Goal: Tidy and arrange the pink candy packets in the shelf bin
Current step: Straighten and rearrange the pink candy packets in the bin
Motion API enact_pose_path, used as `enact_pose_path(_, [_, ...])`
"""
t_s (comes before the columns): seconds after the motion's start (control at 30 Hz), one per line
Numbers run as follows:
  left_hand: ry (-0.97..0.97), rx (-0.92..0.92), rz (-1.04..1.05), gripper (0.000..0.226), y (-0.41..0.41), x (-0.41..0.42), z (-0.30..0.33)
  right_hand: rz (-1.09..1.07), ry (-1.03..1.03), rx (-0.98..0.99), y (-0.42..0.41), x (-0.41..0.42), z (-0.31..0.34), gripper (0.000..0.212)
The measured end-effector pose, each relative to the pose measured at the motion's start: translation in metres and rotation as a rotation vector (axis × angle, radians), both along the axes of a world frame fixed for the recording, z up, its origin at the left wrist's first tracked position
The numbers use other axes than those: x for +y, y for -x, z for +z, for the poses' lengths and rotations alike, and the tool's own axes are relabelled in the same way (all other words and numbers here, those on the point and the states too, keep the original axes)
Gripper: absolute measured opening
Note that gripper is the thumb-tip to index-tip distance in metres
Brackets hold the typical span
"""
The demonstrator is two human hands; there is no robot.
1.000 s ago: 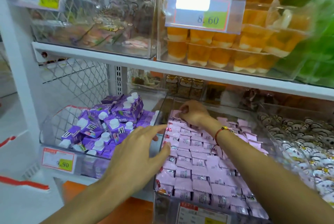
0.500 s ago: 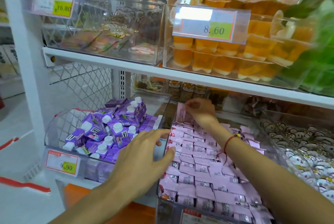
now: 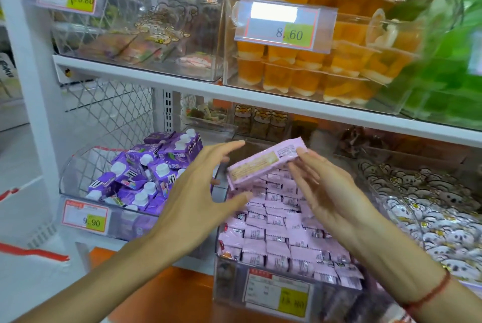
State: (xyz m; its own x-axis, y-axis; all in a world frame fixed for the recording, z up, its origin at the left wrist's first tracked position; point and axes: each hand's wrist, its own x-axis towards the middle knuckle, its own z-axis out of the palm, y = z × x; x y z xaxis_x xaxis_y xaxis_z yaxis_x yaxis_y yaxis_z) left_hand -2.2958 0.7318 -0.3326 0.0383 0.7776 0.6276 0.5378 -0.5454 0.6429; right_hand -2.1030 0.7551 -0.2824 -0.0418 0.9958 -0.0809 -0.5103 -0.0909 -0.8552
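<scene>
A clear shelf bin point(image 3: 227, 283) on the lower shelf holds several rows of pink candy packets point(image 3: 276, 234). Above the bin, one long pink packet point(image 3: 263, 163) is held tilted, its right end pinched by my right hand point(image 3: 320, 189). My left hand point(image 3: 200, 192) hovers just left of the packet's lower end, fingers spread, holding nothing. A red string bracelet circles my right wrist.
Left of the pink bin stands a clear bin of purple cartons point(image 3: 146, 171) with a 9.90 tag. To the right lies a bin of white cartoon-print packets point(image 3: 422, 208). The white shelf above point(image 3: 260, 98) carries orange jelly cups point(image 3: 326, 67) and a 8.60 tag.
My right hand has pulled a long pink packet from the back of the bin and lifted it toward me. My left hand has risen from the bin's edge toward the packet.
</scene>
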Motion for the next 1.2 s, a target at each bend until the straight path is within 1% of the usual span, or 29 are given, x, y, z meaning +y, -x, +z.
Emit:
enact_pose_path(0.1, [-0.087, 0.014, 0.026, 0.036, -0.004, -0.002, 0.003, 0.067, 0.089, 0.137, 0.0, -0.009, 0.003, 0.008])
enact_pose_path(0.13, [-0.076, -0.019, 0.026, 0.03, -0.004, -0.003, 0.005, 0.082, 0.091, 0.132, -0.001, -0.01, 0.004, 0.012])
enact_pose_path(0.17, [-0.028, -0.089, 0.008, 0.024, -0.004, -0.003, 0.008, 0.081, 0.06, 0.043, -0.001, -0.009, 0.003, 0.018])
enact_pose_path(0.2, [0.047, -0.192, -0.024, 0.019, -0.004, -0.002, 0.011, 0.055, -0.012, -0.144, -0.003, -0.008, 0.0, 0.025])
enact_pose_path(0.23, [0.129, -0.305, -0.055, 0.015, -0.004, -0.001, 0.015, 0.002, -0.122, -0.393, -0.004, -0.007, -0.004, 0.034])
enact_pose_path(0.27, [0.211, -0.398, -0.062, 0.013, -0.004, 0.0, 0.018, -0.07, -0.26, -0.647, -0.006, -0.008, -0.006, 0.043])
enact_pose_path(0.3, [0.293, -0.46, -0.053, 0.012, -0.004, 0.0, 0.02, -0.11, -0.427, -0.846, -0.007, -0.01, -0.008, 0.051])
enact_pose_path(0.33, [0.362, -0.495, -0.042, 0.016, -0.004, -0.001, 0.021, -0.094, -0.59, -0.974, -0.007, -0.01, -0.01, 0.057])
enact_pose_path(0.37, [0.412, -0.499, -0.038, 0.021, -0.004, -0.002, 0.021, -0.04, -0.723, -1.051, -0.006, -0.01, -0.013, 0.059])
enact_pose_path(0.4, [0.443, -0.482, -0.042, 0.028, -0.005, -0.003, 0.02, 0.02, -0.81, -1.092, -0.005, -0.008, -0.016, 0.058])
enact_pose_path(0.43, [0.458, -0.466, -0.051, 0.036, -0.006, -0.004, 0.021, 0.064, -0.849, -1.105, -0.005, -0.005, -0.02, 0.052])
enact_pose_path(0.5, [0.47, -0.448, -0.029, 0.045, -0.007, -0.002, 0.024, 0.087, -0.821, -1.074, -0.003, 0.0, -0.024, 0.037])
enact_pose_path(0.53, [0.469, -0.424, -0.012, 0.045, -0.005, -0.001, 0.026, 0.094, -0.783, -1.028, -0.003, 0.003, -0.025, 0.032])
enact_pose_path(0.57, [0.436, -0.368, -0.015, 0.04, -0.003, 0.0, 0.028, 0.107, -0.747, -0.966, -0.002, 0.005, -0.025, 0.028])
enact_pose_path(0.6, [0.388, -0.303, -0.053, 0.029, -0.001, 0.002, 0.029, 0.118, -0.719, -0.909, -0.002, 0.007, -0.025, 0.026])
enact_pose_path(0.63, [0.343, -0.262, -0.111, 0.024, 0.0, 0.002, 0.027, 0.126, -0.698, -0.876, -0.002, 0.01, -0.025, 0.025])
enact_pose_path(0.7, [0.275, -0.257, -0.195, 0.032, 0.002, 0.001, 0.026, 0.175, -0.67, -0.865, -0.004, 0.016, -0.027, 0.028])
enact_pose_path(0.73, [0.235, -0.261, -0.197, 0.032, 0.004, 0.005, 0.026, 0.222, -0.646, -0.886, -0.006, 0.02, -0.029, 0.035])
enact_pose_path(0.77, [0.191, -0.256, -0.175, 0.031, 0.007, 0.01, 0.026, 0.268, -0.603, -0.94, -0.008, 0.025, -0.031, 0.044])
enact_pose_path(0.8, [0.15, -0.251, -0.131, 0.03, 0.009, 0.019, 0.028, 0.28, -0.57, -1.071, -0.011, 0.03, -0.033, 0.056])
enact_pose_path(0.83, [0.118, -0.243, -0.079, 0.029, 0.013, 0.03, 0.029, 0.256, -0.562, -1.282, -0.015, 0.037, -0.036, 0.067])
enact_pose_path(0.87, [0.099, -0.221, -0.032, 0.026, 0.016, 0.04, 0.031, 0.225, -0.565, -1.509, -0.018, 0.043, -0.04, 0.073])
enact_pose_path(0.9, [0.088, -0.173, 0.012, 0.021, 0.019, 0.052, 0.032, 0.212, -0.562, -1.678, -0.02, 0.048, -0.043, 0.073])
enact_pose_path(0.93, [0.081, -0.1, 0.058, 0.017, 0.021, 0.064, 0.033, 0.231, -0.536, -1.779, -0.021, 0.051, -0.046, 0.07])
enact_pose_path(1.0, [0.056, 0.073, 0.141, 0.019, 0.021, 0.084, 0.036, 0.317, -0.451, -1.846, -0.021, 0.055, -0.052, 0.064])
enact_pose_path(1.03, [0.042, 0.149, 0.158, 0.023, 0.019, 0.091, 0.038, 0.338, -0.43, -1.852, -0.021, 0.056, -0.054, 0.063])
enact_pose_path(1.1, [0.023, 0.28, 0.158, 0.036, 0.015, 0.103, 0.042, 0.329, -0.434, -1.856, -0.023, 0.059, -0.056, 0.063])
enact_pose_path(1.2, [0.031, 0.489, 0.14, 0.038, 0.005, 0.117, 0.047, 0.32, -0.456, -1.867, -0.023, 0.06, -0.056, 0.063])
